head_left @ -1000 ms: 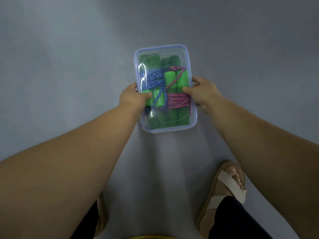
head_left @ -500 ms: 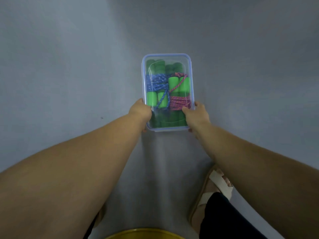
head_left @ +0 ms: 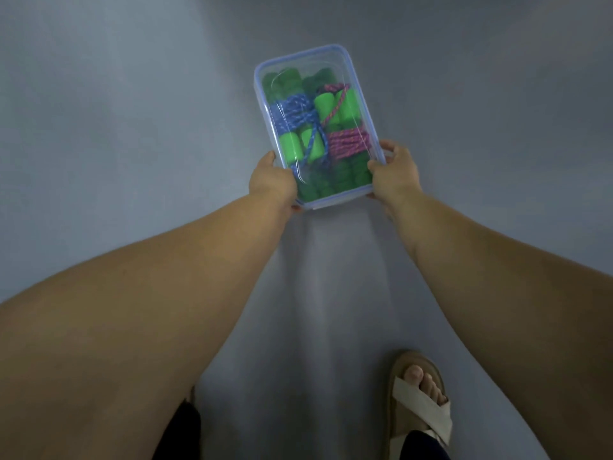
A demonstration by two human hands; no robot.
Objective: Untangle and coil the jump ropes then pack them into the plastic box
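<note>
— What do we see at the left of the frame?

— We see the left hand [head_left: 270, 182] at the near left corner of the plastic box [head_left: 353, 66], its grip closed on the box's edge, the fingertips hidden beneath it. The bare forearm runs back toward the lower left.

— And in the middle?

— We see the clear box with its pale blue rim held out in front of the body above a plain grey floor [head_left: 99, 127], tilted slightly so that the far end leans to the left. The transparent lid [head_left: 311, 64] is on. Inside, at the left, we make out the blue jump rope [head_left: 295, 111] wound in a coil around bright green handles [head_left: 335, 107]; beside it, at the right, the pink jump rope [head_left: 348, 141] is coiled the same way. Darker green handles lie underneath at both ends.

— What closes the frame at the right?

— We see the right hand [head_left: 394, 177] grasping the near right corner of the box, thumb on the lid's edge and fingers curled round the side wall. Lower right, we see a foot in a beige sandal [head_left: 421, 406] on the floor, with a dark trouser leg [head_left: 421, 446] at the bottom edge.
</note>
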